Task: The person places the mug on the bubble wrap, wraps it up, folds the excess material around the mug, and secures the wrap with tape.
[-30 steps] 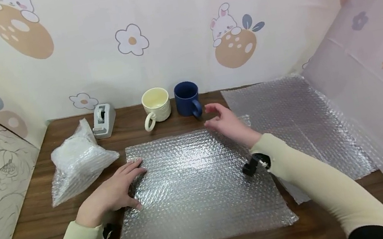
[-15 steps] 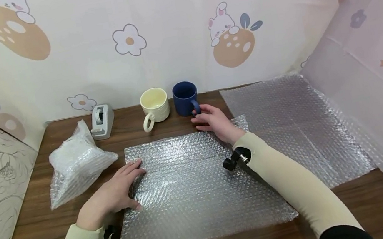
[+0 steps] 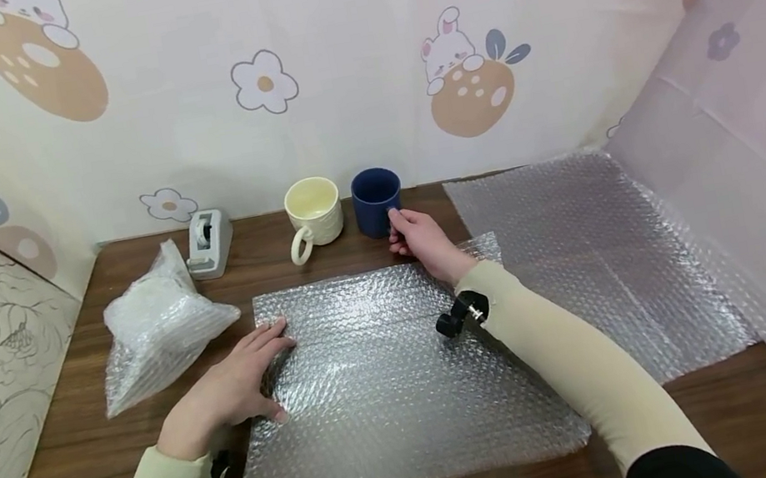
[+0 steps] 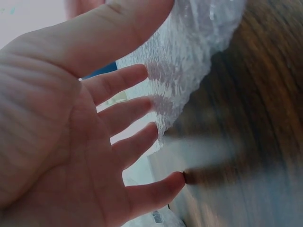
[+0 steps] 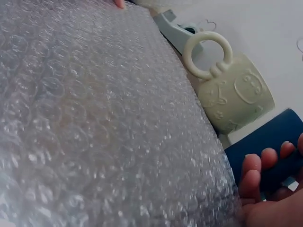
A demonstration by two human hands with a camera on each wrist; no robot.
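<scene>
So the right hand [image 3: 422, 243] has the blue mug [image 3: 373, 203] by its handle, thumb on top and the other fingers curled in underneath. The mug's sitting upright near the back edge of the worktop [image 3: 731, 409], just right of the yellow mug [image 3: 321, 222], whose handle points toward the person and a bit left. Can't really see the blue mug's handle, fingers are in the way.

Left hand [image 3: 226, 394] is pretty relaxed: fingers spread, not gripping anything, resting at the left edge of the bubble wrap [image 3: 375, 375]. That sheet lies flat in the middle, in front of both mugs. The right wrist cam shows its bubbles super close up.

There's a second sheet [image 3: 549, 228] over on the right, partly behind the right sleeve [image 3: 565, 327]. Far left you've got a wrapped bundle [image 3: 158, 327], all crinkly plastic, with a grey tape dispenser [image 3: 209, 247] just behind it.
</scene>
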